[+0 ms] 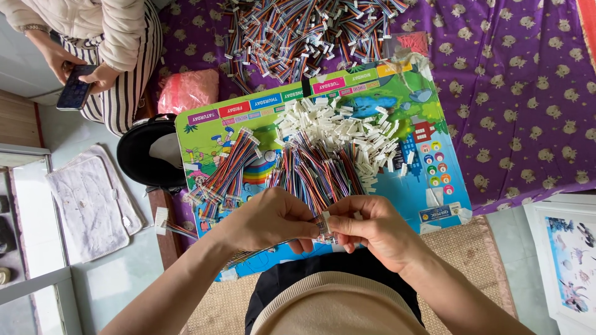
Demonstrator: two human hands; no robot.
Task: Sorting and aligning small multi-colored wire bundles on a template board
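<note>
From the head camera, the left hand (270, 218) pinches a thin multicoloured ribbon wire (248, 253) that trails down-left, and the right hand (372, 224) pinches a small white plastic connector housing (325, 221); the two meet fingertip to fingertip above the colourful picture board (428, 186). To mate them well, I judge the wire's end should be squared to the housing's opening and pushed straight, not at a slant, though the joint itself is hidden by fingers. More white housings (354, 127) and a wire bundle (316, 167) lie just beyond; a finished-looking heap (298, 31) is farther off.
</note>
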